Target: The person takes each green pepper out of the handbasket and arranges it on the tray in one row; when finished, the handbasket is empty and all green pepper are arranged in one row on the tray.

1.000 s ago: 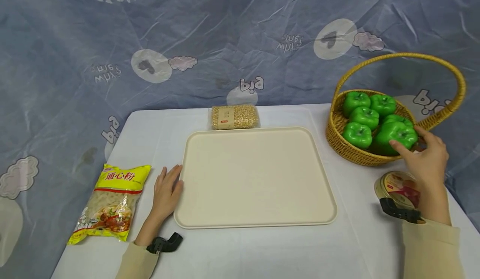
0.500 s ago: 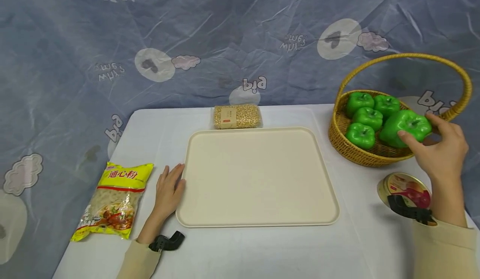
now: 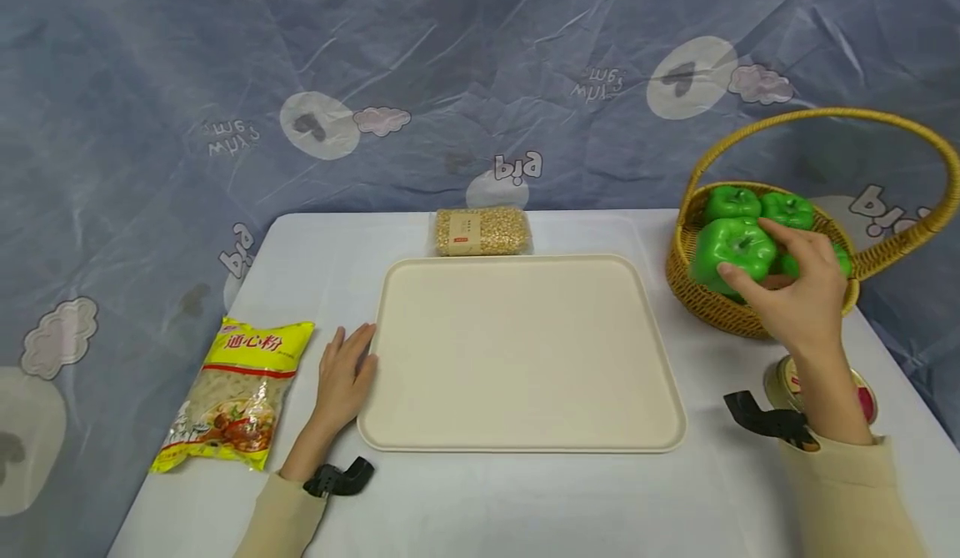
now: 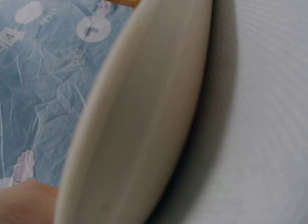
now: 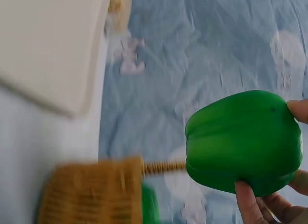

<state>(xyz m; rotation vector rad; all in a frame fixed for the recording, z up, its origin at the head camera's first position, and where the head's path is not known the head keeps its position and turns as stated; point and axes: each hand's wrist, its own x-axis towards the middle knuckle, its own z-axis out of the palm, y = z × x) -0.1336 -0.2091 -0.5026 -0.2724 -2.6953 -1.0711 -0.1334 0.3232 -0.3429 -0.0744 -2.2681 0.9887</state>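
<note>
In the head view my right hand (image 3: pixel 810 295) pinches a large green bell pepper (image 3: pixel 731 249) between thumb and fingers, above the front left of a wicker basket (image 3: pixel 705 306). Other green peppers (image 3: pixel 731 203) lie in the basket, partly hidden by the hand and the held one. The right wrist view shows the held pepper (image 5: pixel 243 142) from its side, fingertips around its far end. My left hand (image 3: pixel 345 379) rests at the left edge of a cream rectangular tray (image 3: pixel 525 354), fingers extended. Only part of that hand (image 4: pixel 26 202) shows in the left wrist view, beside the tray wall (image 4: pixel 139 103).
A yellow pasta bag (image 3: pixel 236 399) lies left of the left hand. Behind the tray is a clear pack of yellow kernels (image 3: pixel 495 231). A round tin (image 3: pixel 782 383) stands under the right forearm, partly covered. The basket's tall handle (image 3: pixel 847 114) arches over the peppers.
My right hand has lifted the large pepper from the basket's right side and carried it left across the basket. The left hand keeps its place at the tray; the view has shifted slightly.
</note>
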